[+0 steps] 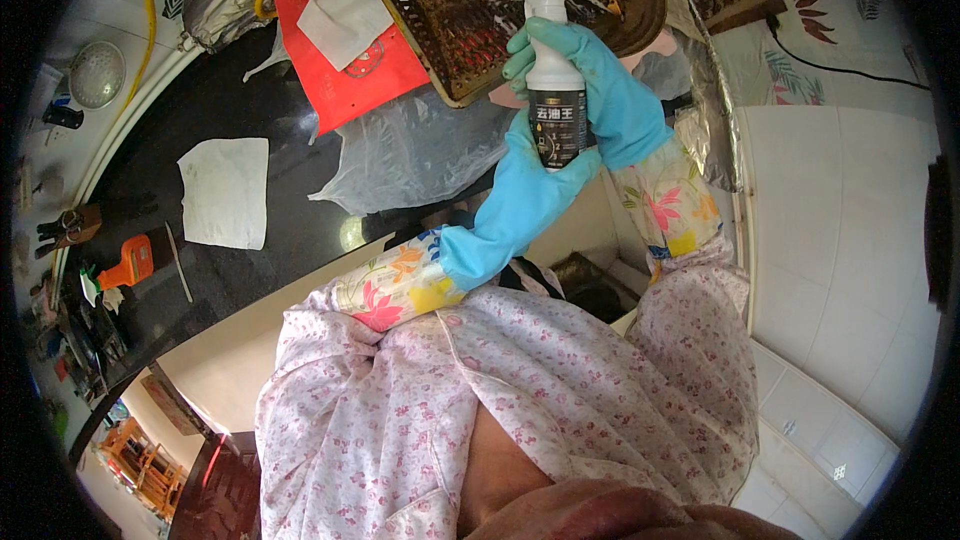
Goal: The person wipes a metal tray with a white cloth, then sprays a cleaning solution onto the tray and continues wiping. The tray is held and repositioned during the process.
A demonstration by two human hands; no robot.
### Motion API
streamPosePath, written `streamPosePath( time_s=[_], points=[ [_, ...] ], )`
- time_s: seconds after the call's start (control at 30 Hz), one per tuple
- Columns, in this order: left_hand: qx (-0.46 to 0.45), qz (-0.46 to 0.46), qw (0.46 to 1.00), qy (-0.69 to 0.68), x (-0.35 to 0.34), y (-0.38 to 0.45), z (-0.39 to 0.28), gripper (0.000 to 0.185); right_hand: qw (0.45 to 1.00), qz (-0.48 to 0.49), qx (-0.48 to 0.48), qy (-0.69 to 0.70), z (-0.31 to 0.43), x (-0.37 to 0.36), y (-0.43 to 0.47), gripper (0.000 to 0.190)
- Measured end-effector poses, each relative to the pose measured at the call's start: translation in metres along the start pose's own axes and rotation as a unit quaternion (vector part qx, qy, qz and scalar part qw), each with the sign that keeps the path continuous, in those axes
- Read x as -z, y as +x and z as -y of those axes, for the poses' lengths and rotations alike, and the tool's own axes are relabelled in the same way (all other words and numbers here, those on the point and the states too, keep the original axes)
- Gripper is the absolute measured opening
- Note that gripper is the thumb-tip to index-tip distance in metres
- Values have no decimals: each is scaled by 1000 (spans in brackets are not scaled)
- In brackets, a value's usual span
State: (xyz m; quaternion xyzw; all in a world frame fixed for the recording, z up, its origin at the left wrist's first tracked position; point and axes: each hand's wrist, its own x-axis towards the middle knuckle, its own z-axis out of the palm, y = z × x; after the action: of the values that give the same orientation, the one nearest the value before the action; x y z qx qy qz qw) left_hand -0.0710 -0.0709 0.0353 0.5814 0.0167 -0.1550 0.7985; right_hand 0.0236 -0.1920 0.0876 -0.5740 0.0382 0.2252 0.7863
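A white trigger spray bottle (552, 75) with a black label bearing writing stands upright before me, held in both hands. My left hand (529, 184), in a blue rubber glove with a flowered cuff, cups its base. Around the neck and upper body wraps my right hand (619, 94), gloved alike; its fingertips show at the bottle's left side. Behind the bottle lies a greasy, brown-stained metal panel (442, 15) with slots along one edge. A crumpled clear plastic bag (412, 154) spreads just left of my left glove.
On the black countertop (300, 232) are a white sheet (225, 193), a thin pale stick (178, 264) and an orange spray bottle (133, 262). Another white sheet (346, 21) rests on a red bag (390, 82). Foil (225, 4) and a yellow hose (148, 11) run along the back.
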Motion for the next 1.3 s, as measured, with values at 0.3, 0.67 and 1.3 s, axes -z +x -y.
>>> streamPosePath(
  time_s=[0.3,0.67,1.3],
  points=[
    [34,66,997,-6,-8,19,-3,86,997,-23,74,-1,4,21,-15,40],
    [48,64,995,65,-1,-25,20,88,999,-29,-15,-17,-20,21,-18,43],
    [103,139,985,23,-25,30,18,66,984,-128,122,-1,-23,65,-47,42]
  ],
)
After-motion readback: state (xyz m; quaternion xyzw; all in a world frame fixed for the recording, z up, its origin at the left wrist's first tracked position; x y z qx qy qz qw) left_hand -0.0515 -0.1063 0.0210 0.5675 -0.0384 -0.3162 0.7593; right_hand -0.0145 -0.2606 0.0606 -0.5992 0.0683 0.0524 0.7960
